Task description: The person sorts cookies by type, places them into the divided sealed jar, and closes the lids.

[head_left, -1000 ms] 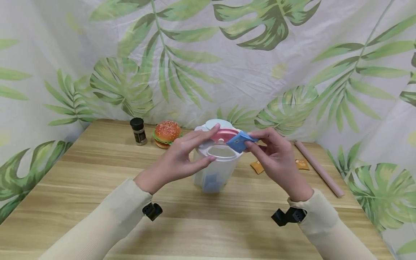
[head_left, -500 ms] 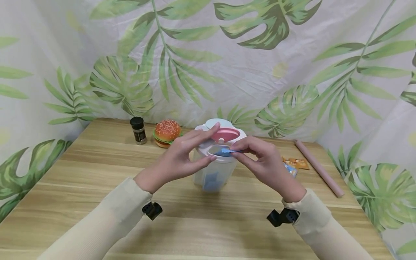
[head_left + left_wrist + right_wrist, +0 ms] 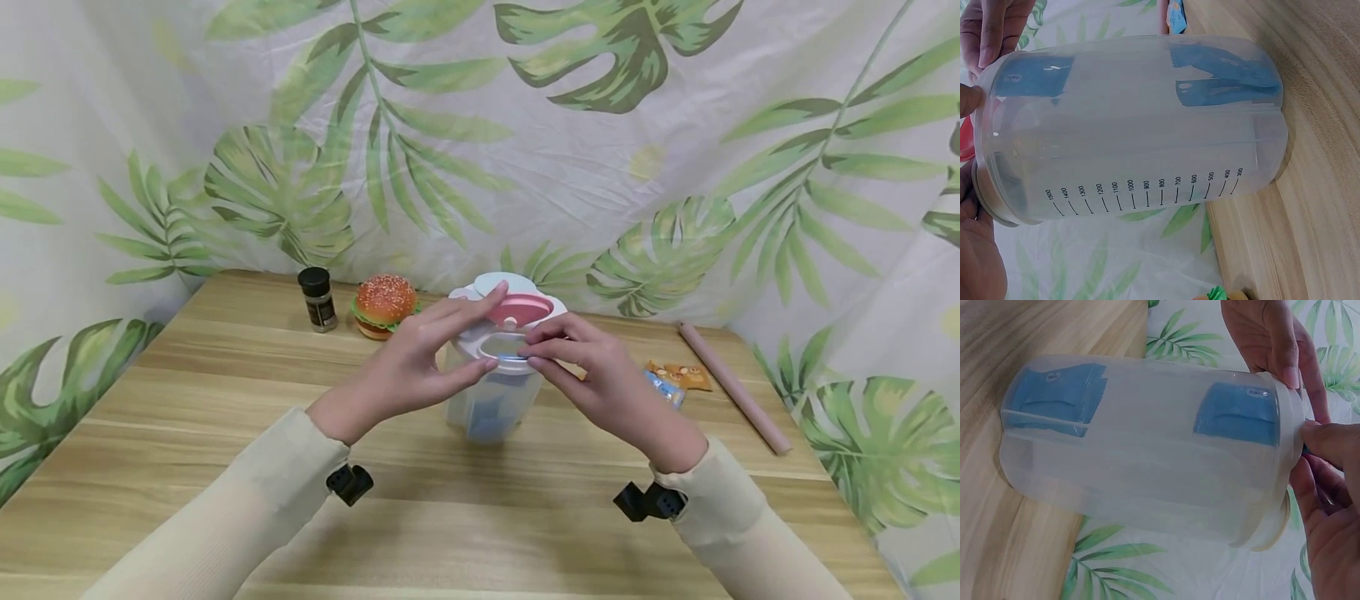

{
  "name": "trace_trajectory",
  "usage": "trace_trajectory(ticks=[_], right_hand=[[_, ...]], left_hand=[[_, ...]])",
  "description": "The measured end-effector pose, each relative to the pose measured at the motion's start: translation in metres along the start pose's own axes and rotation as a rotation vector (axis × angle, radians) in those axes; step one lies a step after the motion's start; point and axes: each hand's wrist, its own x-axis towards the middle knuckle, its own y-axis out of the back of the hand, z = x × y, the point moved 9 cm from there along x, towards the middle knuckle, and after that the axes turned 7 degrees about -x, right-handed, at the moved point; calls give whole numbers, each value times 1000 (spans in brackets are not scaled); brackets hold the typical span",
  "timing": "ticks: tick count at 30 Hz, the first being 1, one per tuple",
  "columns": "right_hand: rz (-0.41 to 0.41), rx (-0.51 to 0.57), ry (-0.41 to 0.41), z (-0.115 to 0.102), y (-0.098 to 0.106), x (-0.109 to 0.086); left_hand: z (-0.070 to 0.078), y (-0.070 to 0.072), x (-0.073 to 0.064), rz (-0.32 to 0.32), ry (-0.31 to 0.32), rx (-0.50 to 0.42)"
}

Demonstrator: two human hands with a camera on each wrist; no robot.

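Observation:
A tall translucent storage container (image 3: 1116, 137) with printed level marks stands upright on the table. Its lid has a raised red-lined flap (image 3: 525, 310) over an oval opening. My left hand (image 3: 411, 367) grips the lid from the left, thumb at the front rim and fingers toward the back. At the opening's right side, my right hand (image 3: 600, 367) pinches the top edge of a blue packet (image 3: 1238, 414) between thumb and fingertips. Most of that packet hangs inside, just below the rim. More blue packets (image 3: 1229, 75) lie at the container's bottom.
Behind and to the left stand a black-capped spice jar (image 3: 318, 302) and a toy hamburger (image 3: 385, 305). On the right lie orange packets (image 3: 692, 377), a light blue packet (image 3: 664, 390) and a pink rod (image 3: 735, 390). A leaf-print cloth (image 3: 450, 167) hangs behind the table.
My right hand has carried the blue packet left and down, from above the opening into it. My left hand has kept its place on the lid.

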Motion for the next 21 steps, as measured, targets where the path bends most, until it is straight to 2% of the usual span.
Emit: trace_trajectory(ticks=[10, 21], right_hand=[[-69, -84, 61, -6, -6, -1], [-74, -116, 75, -8, -5, -1]], left_hand=[[1, 1, 0, 5, 3, 4], [0, 0, 0, 11, -9, -2]])
